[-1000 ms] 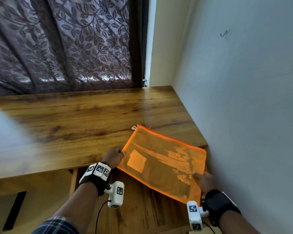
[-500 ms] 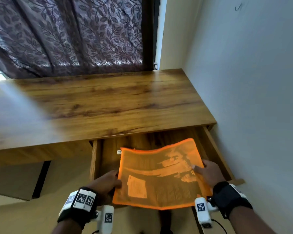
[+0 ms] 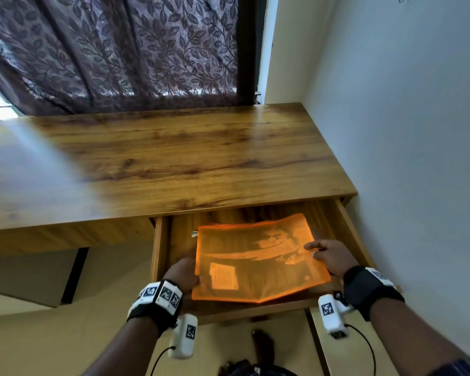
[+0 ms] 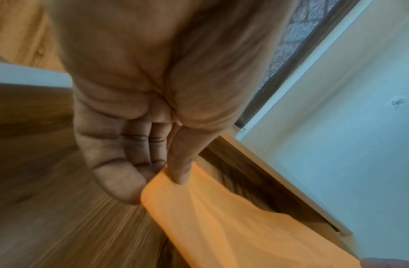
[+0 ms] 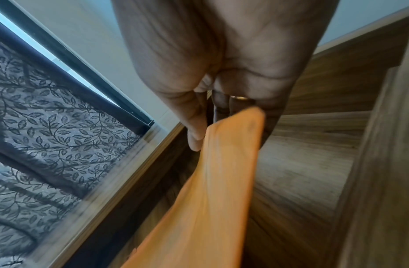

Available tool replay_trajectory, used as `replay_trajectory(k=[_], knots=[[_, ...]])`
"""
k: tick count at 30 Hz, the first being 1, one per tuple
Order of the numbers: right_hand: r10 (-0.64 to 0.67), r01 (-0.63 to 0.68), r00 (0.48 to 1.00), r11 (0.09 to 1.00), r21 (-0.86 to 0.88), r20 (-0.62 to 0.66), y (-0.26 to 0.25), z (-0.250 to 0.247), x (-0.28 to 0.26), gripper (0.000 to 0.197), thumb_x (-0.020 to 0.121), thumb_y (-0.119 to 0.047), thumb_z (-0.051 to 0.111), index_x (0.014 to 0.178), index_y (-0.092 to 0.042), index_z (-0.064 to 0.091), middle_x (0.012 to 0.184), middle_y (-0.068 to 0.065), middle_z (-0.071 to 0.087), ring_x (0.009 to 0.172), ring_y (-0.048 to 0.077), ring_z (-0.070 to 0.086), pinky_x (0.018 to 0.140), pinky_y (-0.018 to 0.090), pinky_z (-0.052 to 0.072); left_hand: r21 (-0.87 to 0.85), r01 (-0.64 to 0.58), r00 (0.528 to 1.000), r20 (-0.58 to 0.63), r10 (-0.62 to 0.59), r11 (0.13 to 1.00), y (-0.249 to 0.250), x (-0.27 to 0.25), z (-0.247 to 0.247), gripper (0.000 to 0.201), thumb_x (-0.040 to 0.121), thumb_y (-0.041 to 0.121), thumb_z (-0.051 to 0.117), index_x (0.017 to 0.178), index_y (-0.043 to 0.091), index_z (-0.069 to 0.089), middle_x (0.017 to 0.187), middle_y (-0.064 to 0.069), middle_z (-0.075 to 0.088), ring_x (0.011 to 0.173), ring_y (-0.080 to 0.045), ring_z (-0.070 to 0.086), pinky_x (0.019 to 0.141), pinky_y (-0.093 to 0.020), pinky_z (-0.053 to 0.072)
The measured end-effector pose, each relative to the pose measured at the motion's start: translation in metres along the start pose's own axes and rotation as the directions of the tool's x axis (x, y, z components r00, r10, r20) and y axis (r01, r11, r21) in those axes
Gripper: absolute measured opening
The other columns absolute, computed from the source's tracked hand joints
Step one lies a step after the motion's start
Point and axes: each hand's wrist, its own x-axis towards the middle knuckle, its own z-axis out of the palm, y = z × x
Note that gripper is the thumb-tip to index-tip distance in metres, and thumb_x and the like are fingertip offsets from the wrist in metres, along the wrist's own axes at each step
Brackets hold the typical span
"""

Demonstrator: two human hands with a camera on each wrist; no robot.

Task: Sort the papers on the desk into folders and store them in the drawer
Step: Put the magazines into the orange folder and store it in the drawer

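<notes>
The left hand (image 4: 139, 101) pinches the folder (image 3: 258, 263) by its near left corner, thumb on top and fingers (image 4: 114, 163) curled beneath. The right hand (image 3: 333, 257) grips the right edge the same way, thumb over the top face and fingers under it, a ring showing on one of them. Between the two hands the folder hangs over the open drawer (image 3: 160, 248), sagging a little in the middle and tipped so the far edge sits deeper under the desk (image 3: 174, 158).

To do this step well, it seems best to lower the far edge first, let it touch the drawer floor, then slide the folder back until the near edge clears the drawer front, and only then let both pinches go together so it lands flat.

The folder is a soft orange mesh pouch, see-through enough to show printed sheets inside and a small pale label near the left end. A zip pull sticks out at the far left corner
</notes>
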Motion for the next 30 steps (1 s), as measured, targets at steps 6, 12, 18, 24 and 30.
replay_trajectory(k=[6, 12, 18, 24, 30], knots=[[0.101, -0.096, 0.983, 0.995, -0.040, 0.152, -0.003, 0.001, 0.026, 0.021, 0.097, -0.005, 0.051, 0.106, -0.007, 0.070, 0.083, 0.009, 0.054, 0.078, 0.025, 0.052, 0.064, 0.033, 0.048, 0.177, 0.050, 0.993, 0.096, -0.068, 0.983, 0.010, 0.020, 0.001, 0.088, 0.087, 0.011, 0.069, 0.153, 0.037, 0.016, 0.127, -0.014, 0.063, 0.105, -0.029, 0.067, 0.078, -0.038, 0.058], [0.219, -0.209, 0.972, 0.972, -0.103, 0.091, 0.014, 0.002, 0.039, 0.030, 0.095, -0.019, 0.060, 0.103, 0.009, 0.064, 0.085, 0.018, 0.056, 0.076, 0.029, 0.056, 0.058, 0.032, 0.043, 0.328, 0.137, 0.962, 0.181, -0.205, 0.935, 0.021, 0.023, 0.005, 0.071, 0.090, 0.022, 0.070, 0.150, 0.020, 0.033, 0.139, -0.013, 0.054, 0.122, -0.030, 0.059, 0.097, -0.040, 0.054], [0.190, -0.149, 0.975, 0.946, -0.287, 0.119, 0.014, -0.006, 0.031, 0.021, 0.097, -0.009, 0.050, 0.102, 0.001, 0.068, 0.091, 0.018, 0.063, 0.075, 0.028, 0.057, 0.059, 0.031, 0.041, 0.531, -0.030, 0.960, 0.252, -0.124, 0.847, 0.041, 0.012, 0.001, 0.058, 0.090, 0.034, 0.069, 0.143, 0.023, 0.048, 0.145, -0.002, 0.050, 0.130, -0.021, 0.050, 0.104, -0.035, 0.046], [-0.054, 0.256, 0.899, 0.871, -0.421, 0.435, -0.001, 0.015, 0.002, 0.016, 0.089, -0.024, 0.070, 0.104, -0.020, 0.075, 0.097, -0.001, 0.074, 0.090, 0.012, 0.069, 0.073, 0.020, 0.052, 0.381, -0.340, 0.859, 0.498, 0.119, 0.860, 0.084, -0.014, 0.011, 0.046, 0.090, 0.042, 0.067, 0.132, 0.024, 0.061, 0.130, 0.001, 0.064, 0.120, -0.017, 0.057, 0.104, -0.036, 0.045], [-0.019, 0.406, 0.741, 0.808, -0.426, 0.671, -0.015, 0.046, -0.023, 0.025, 0.080, -0.021, 0.079, 0.105, -0.018, 0.077, 0.091, -0.016, 0.069, 0.086, -0.002, 0.062, 0.082, 0.017, 0.048, 0.300, -0.469, 0.774, 0.593, 0.223, 0.831, 0.095, -0.031, 0.042, 0.047, 0.086, 0.032, 0.074, 0.130, 0.022, 0.062, 0.123, -0.002, 0.066, 0.106, -0.016, 0.059, 0.090, -0.031, 0.047]])
